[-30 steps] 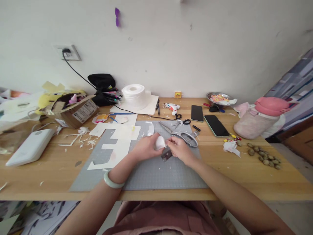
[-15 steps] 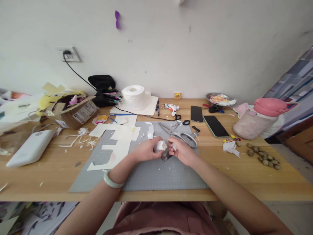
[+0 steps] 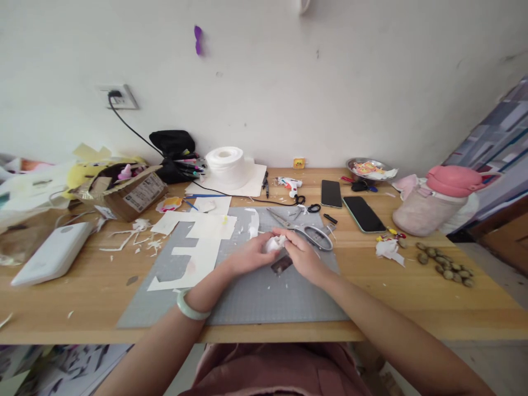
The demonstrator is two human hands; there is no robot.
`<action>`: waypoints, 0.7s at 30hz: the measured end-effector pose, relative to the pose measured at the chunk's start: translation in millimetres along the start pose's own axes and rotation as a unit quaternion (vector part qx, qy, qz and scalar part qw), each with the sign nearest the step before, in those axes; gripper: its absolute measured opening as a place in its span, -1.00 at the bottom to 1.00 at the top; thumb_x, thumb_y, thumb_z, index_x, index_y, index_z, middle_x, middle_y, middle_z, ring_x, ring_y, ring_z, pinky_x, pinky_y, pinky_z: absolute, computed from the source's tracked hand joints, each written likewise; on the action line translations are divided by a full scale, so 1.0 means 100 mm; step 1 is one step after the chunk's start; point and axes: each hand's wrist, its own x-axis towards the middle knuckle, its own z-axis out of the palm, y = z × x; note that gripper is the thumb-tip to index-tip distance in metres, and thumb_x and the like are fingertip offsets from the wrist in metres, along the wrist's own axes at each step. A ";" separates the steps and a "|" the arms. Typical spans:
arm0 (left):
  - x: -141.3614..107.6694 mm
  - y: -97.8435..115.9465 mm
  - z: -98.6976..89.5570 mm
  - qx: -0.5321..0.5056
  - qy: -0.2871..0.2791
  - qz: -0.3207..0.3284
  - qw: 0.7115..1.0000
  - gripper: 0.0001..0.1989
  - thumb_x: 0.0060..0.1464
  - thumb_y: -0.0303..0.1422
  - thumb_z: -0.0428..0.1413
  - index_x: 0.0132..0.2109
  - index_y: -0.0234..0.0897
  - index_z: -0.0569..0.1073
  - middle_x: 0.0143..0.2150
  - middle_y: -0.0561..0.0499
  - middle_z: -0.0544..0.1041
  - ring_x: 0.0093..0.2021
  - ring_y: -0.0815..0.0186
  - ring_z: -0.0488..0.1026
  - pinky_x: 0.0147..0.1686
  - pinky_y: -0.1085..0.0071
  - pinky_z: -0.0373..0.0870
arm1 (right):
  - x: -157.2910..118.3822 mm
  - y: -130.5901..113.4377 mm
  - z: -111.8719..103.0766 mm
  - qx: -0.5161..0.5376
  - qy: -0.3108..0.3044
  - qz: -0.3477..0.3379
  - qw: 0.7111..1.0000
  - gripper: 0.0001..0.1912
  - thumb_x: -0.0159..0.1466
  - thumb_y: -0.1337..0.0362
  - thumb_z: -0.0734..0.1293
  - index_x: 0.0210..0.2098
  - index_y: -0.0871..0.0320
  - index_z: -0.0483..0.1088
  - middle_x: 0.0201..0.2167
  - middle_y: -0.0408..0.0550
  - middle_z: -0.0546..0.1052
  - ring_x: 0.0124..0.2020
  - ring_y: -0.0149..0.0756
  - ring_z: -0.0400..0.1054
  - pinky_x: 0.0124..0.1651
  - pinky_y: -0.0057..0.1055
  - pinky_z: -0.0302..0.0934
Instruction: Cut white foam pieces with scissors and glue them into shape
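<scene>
One small, crumpled-looking white piece (image 3: 273, 243) sits near the middle of the frame, held between the left hand (image 3: 251, 255) and the right hand (image 3: 304, 258). The left hand is curled around its left side, thumb along the lower edge, so the grip is narrow and filled by the piece. The right hand's fingers bend over its right end and touch it; whether they pinch any of it cannot be told, as the back of the hand hides the fingertips. Both hands are above a gray cutting mat (image 3: 268, 305) on the wooden table (image 3: 396, 300). A small dark rectangular item (image 3: 282, 265) lies on the mat just below the piece, near the right hand. Gray-handled scissors (image 3: 318, 237) lie just beyond that hand, blades pointing to the upper left. Cut white paper (image 3: 206, 247) spreads left of center, partly on the mat. Two phones, one black (image 3: 331, 194) and one green-edged (image 3: 365, 214), lie right of center, and a white roll (image 3: 226, 166) stands at upper center-left.
</scene>
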 end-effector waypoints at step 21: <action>0.01 -0.04 0.03 0.009 0.011 0.008 1.000 -0.69 -0.02 -0.26 0.08 -0.14 -0.34 0.34 -0.29 -0.01 0.49 -0.31 0.25 0.40 -0.28 0.36 0.34 | -0.11 -0.08 -0.08 -0.136 -0.115 -0.202 0.963 -0.40 0.32 -0.01 0.03 0.29 0.04 -0.11 0.33 -0.04 -0.08 0.32 -0.25 -0.21 0.32 -0.17 -0.27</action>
